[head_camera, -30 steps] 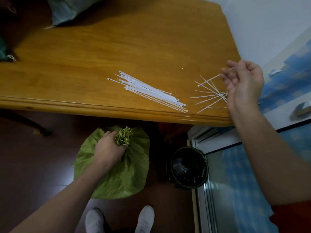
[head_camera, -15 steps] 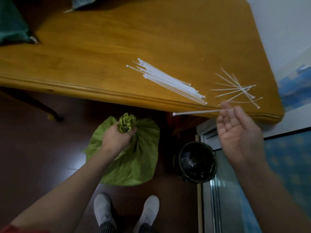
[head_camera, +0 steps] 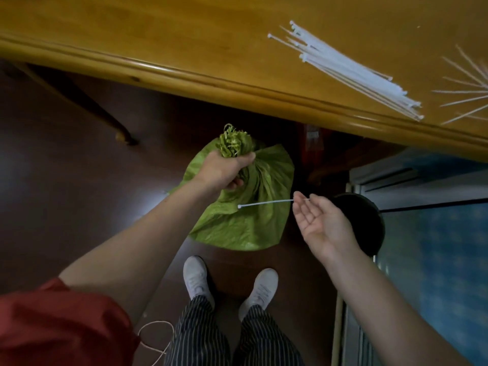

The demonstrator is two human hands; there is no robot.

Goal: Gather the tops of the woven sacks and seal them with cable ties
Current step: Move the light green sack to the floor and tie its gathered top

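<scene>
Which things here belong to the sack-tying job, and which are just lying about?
In use: green sack, top gripped by left hand; cable tie pinched in right hand; spare ties on table.
Lying about: black bin, white string.

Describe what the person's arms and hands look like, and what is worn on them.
The left hand and the right hand are bare: no gloves, rings or watch show. A short red sleeve covers the left upper arm; both forearms are uncovered. The right arm shows no sleeve here.
</scene>
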